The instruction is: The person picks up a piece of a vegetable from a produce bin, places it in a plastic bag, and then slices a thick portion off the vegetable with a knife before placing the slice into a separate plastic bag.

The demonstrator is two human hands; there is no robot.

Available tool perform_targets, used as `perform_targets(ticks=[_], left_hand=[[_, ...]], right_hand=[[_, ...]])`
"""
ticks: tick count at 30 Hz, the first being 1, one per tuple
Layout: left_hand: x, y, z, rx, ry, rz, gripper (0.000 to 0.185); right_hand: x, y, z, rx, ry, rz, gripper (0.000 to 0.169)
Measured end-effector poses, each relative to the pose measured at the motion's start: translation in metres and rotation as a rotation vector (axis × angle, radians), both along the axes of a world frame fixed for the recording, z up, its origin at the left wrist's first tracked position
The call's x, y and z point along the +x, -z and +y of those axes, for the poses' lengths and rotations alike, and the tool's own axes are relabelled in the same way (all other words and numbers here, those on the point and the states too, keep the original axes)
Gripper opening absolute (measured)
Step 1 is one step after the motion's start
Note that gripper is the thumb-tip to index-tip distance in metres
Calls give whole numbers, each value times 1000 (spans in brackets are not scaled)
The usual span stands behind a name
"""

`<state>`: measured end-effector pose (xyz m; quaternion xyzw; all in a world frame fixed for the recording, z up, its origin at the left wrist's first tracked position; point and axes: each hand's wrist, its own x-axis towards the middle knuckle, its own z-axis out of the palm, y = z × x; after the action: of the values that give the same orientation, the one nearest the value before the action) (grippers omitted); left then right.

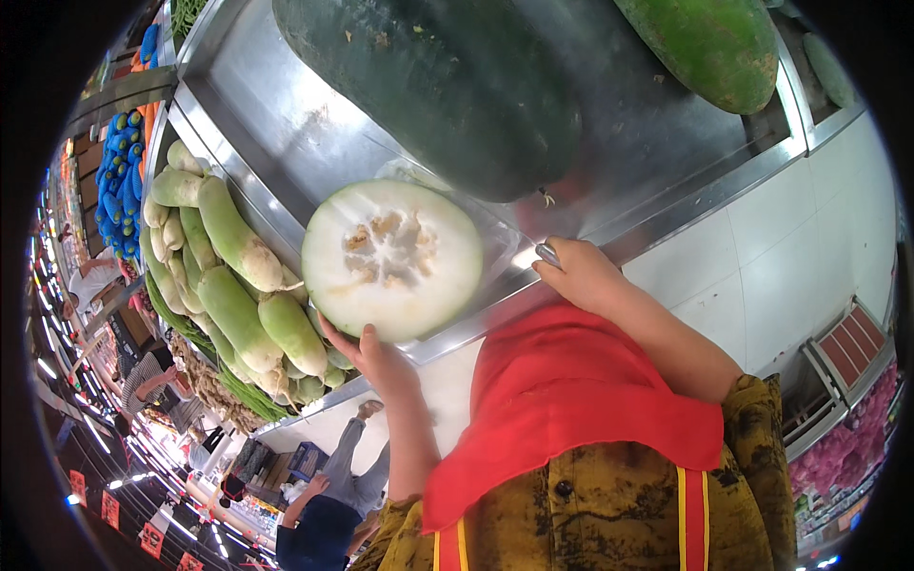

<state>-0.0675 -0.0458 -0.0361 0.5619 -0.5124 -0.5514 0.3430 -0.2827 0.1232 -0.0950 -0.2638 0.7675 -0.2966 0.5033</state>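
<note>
A cut winter melon (435, 285) sits on the steel display tray (278, 128), its white flesh and seedy hollow facing up. Fingers of my left hand (378, 360) touch its rim on the side nearest me. My right hand (585, 275) is closed around a metal handle (548, 254) at the tray's front edge; what extends from the handle is hard to make out against the shiny steel. Clear plastic film (500, 246) lies beside the cut melon. Behind it rests a large whole dark-green winter melon (457, 93).
Green radishes (239, 314) are heaped left of the steel divider. Another green melon (714, 50) lies at the far right of the tray. A red apron (571, 385) hangs against the front rail. A person in dark clothing (318, 528) is in the aisle at lower left.
</note>
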Motion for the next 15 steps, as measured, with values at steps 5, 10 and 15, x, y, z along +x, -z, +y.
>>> perform_targets(ticks=[5,10,15], left_hand=[[10,9,6,33,11,62,80],[-5,5,6,57,-23,98,81],[-9,8,7,45,-30,0,81]], right_hand=[[13,-12,14,28,30,-37,28],[22,-24,21,-4,17,-15,24],[36,-30,23,-41,2,60,21]])
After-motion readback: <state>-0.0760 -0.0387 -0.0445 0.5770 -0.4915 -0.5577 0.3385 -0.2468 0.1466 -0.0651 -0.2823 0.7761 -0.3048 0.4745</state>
